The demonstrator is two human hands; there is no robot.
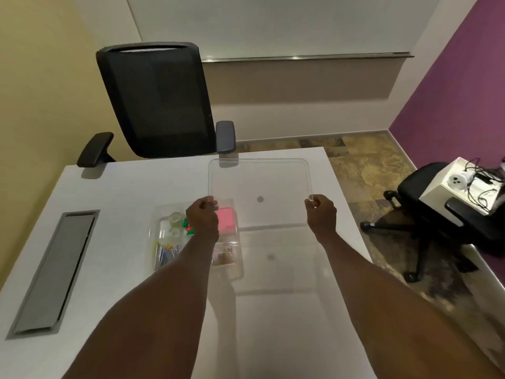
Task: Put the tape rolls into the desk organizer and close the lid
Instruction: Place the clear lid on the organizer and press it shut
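Observation:
A clear plastic lid (259, 179) hangs in the air above the white desk, tilted up toward the far edge. My left hand (203, 218) pinches its near left corner and my right hand (321, 214) pinches its near right corner. Below and left of the lid sits the clear desk organizer (158, 242), uncovered. Two clear tape rolls (175, 224) lie in its left compartment. A pink pad (226, 220), green clips and coloured small items fill other compartments. My left forearm hides the organizer's middle.
A grey cable hatch (54, 269) is set into the white desk (131, 181) at the left. A black office chair (161, 102) stands behind the far edge. At the right, another chair (437, 214) carries a white box with cables.

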